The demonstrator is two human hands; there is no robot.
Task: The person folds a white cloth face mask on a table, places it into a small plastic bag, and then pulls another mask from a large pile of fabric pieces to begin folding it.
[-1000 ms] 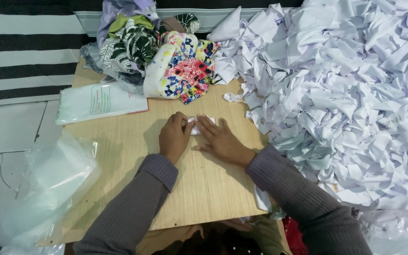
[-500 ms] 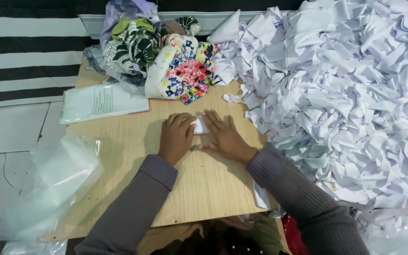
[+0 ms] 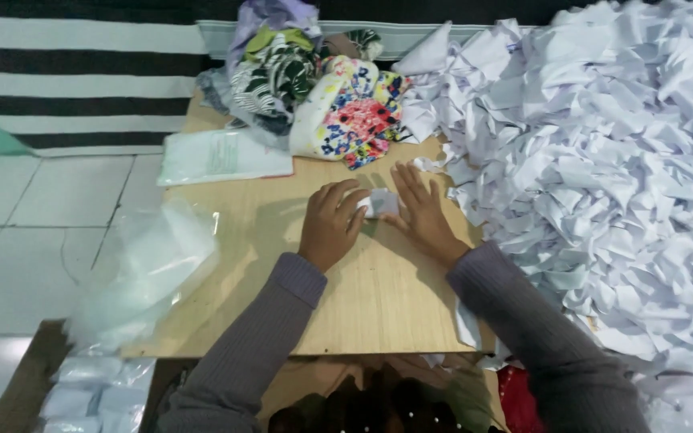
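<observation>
A small folded white piece lies on the wooden board between both hands. My left hand presses its left edge with curled fingers. My right hand lies flat with fingers spread, touching the right side of the piece. Both arms wear grey-purple ribbed sleeves. Part of the piece is hidden under the fingers.
A large heap of white cut pieces fills the right side. Patterned fabrics pile at the board's far edge beside a flat white packet. Clear plastic bags hang over the left edge; packed white bundles sit lower left.
The hands stayed together on the small white piece, which now looks more compactly folded; the camera view shifted slightly.
</observation>
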